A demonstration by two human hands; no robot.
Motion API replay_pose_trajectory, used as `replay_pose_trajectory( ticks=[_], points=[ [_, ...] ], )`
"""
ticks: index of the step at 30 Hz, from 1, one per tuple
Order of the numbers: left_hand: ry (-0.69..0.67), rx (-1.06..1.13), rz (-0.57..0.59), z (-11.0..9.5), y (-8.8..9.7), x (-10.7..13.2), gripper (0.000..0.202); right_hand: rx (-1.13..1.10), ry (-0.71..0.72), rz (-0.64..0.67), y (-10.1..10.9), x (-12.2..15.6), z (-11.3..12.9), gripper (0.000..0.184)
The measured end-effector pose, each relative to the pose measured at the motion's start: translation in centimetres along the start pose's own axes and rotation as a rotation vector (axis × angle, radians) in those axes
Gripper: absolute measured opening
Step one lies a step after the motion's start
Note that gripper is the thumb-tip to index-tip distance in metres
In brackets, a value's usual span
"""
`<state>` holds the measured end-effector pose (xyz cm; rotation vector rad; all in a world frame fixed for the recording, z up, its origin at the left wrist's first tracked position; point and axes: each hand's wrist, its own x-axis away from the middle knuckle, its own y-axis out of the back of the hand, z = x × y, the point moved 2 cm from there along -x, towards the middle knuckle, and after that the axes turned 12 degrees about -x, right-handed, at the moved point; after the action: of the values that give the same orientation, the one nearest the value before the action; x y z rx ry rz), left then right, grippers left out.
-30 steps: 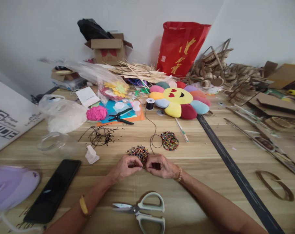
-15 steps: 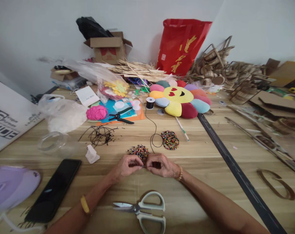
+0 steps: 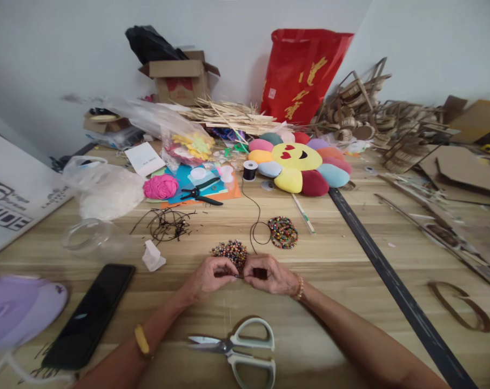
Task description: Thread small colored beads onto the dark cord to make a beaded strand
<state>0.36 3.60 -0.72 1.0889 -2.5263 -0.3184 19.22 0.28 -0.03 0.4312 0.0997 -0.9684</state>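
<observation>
Just in front of a pile of small multicoloured beads [image 3: 230,252], both hands meet with fingertips almost touching. My left hand [image 3: 213,276] pinches a tiny dark bead at its fingertips. My right hand [image 3: 270,274] is closed in a pinch on a thin black cord [image 3: 257,212], which loops back across the table to a spool of black cord [image 3: 250,171]. A coiled string of beads [image 3: 283,232] lies beyond my right hand. Nearer to me, scissors with white handles [image 3: 239,346] lie with blades slightly apart.
Black cord scraps [image 3: 166,224] and a crumpled white paper [image 3: 153,256] lie to the left, near a black phone [image 3: 89,316]. Behind are pliers [image 3: 202,193], pink yarn [image 3: 161,186] and a flower-shaped cushion [image 3: 297,159]. A dark strip [image 3: 386,275] runs along the right.
Both hands keep nearly the same place and pinch. Only a very slight shift of the whole view shows.
</observation>
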Motion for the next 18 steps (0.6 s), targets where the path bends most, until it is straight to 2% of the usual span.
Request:
replay_pose_trajectory(
  ticks=[9,18],
  points=[
    [-0.017,-0.018,0.017,0.1,-0.05,-0.09,0.019,0.007,0.001,0.01,0.0,-0.05,0.08,0.011],
    [0.0,-0.028,-0.001,-0.49,0.01,0.14,0.014,0.002,-0.003,-0.005,0.03,0.0,0.21,0.009]
  ],
)
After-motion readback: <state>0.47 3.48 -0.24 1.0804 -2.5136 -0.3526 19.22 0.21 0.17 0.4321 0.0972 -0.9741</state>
